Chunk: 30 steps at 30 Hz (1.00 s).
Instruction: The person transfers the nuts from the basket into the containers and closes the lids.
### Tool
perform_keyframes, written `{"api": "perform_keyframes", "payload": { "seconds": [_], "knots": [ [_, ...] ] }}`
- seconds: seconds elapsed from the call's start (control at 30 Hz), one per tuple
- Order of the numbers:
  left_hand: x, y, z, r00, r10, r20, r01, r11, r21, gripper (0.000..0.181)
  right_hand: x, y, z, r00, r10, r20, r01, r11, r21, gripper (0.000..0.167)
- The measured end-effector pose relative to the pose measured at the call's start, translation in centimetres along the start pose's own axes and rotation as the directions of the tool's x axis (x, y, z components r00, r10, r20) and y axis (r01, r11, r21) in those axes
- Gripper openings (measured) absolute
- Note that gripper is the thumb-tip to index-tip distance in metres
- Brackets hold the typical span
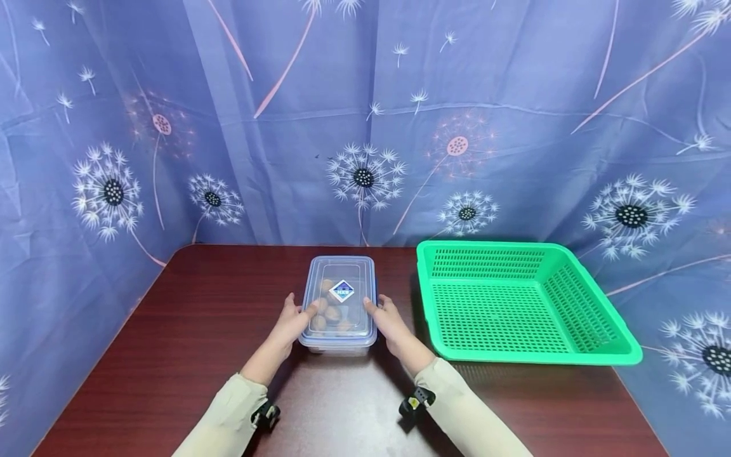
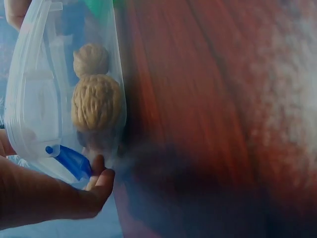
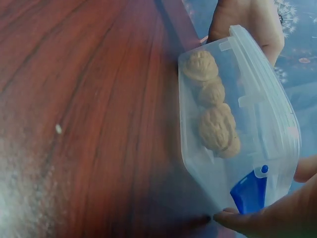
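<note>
A clear plastic food container (image 1: pixel 351 270) with a blue-rimmed lid and a diamond-shaped label sits on the table, in the middle of the head view. Several walnuts (image 2: pixel 96 104) show through its walls. My left hand (image 1: pixel 290 325) grips the left side, thumb on the lid's edge, with fingertips at a blue latch (image 2: pixel 74 162) that stands out from the wall. On the opposite side my right hand (image 1: pixel 393 324) holds the container likewise, its fingers beside another blue latch (image 3: pixel 250 192), also angled outward. Whether the lid is fully fastened, I cannot tell.
To the right of the container stands a green plastic basket (image 1: pixel 425 311) with slotted walls, nothing visible inside. Both rest on a dark red wooden table (image 1: pixel 228 285). A blue dandelion-print curtain (image 1: pixel 297 171) hangs behind the table and along its sides.
</note>
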<state>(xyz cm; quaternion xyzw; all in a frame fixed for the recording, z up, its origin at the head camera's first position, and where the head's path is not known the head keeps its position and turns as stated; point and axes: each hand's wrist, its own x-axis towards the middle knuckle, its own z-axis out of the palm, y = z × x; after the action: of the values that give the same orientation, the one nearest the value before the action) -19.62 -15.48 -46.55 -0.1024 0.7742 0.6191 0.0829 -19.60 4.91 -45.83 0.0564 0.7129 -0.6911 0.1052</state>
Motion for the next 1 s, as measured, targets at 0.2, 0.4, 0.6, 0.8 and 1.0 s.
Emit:
{"api": "perform_keyframes", "payload": {
  "seconds": [0.2, 0.4, 0.6, 0.8, 1.0],
  "knots": [
    [-0.3, -0.1, -0.4, 0.995, 0.016, -0.102, -0.005, 0.994, 0.112, 0.083, -0.2, 0.1, 0.0, 0.997, -0.024, -0.074, 0.022, 0.999, -0.032, 0.071],
    [-0.4, 0.1, 0.2, 0.979, 0.113, -0.167, -0.076, 0.973, 0.216, 0.067, -0.1, 0.2, 0.2, 0.977, -0.130, -0.170, 0.105, 0.984, -0.147, 0.064],
    [-0.4, 0.3, 0.9, 0.972, 0.162, -0.173, -0.129, 0.974, 0.188, 0.054, 0.0, 0.2, 0.5, 0.954, -0.255, -0.156, 0.204, 0.936, -0.286, 0.057],
    [-0.5, 0.2, 1.3, 0.973, 0.174, -0.150, -0.158, 0.981, 0.112, 0.052, -0.3, 0.1, 0.7, 0.943, -0.317, -0.104, 0.236, 0.855, -0.461, 0.057],
    [-0.8, 0.0, 1.8, 0.965, 0.206, -0.165, -0.188, 0.975, 0.119, 0.046, -0.6, 0.1, 1.0, 0.919, -0.384, -0.092, 0.268, 0.778, -0.568, 0.055]
  ]
}}
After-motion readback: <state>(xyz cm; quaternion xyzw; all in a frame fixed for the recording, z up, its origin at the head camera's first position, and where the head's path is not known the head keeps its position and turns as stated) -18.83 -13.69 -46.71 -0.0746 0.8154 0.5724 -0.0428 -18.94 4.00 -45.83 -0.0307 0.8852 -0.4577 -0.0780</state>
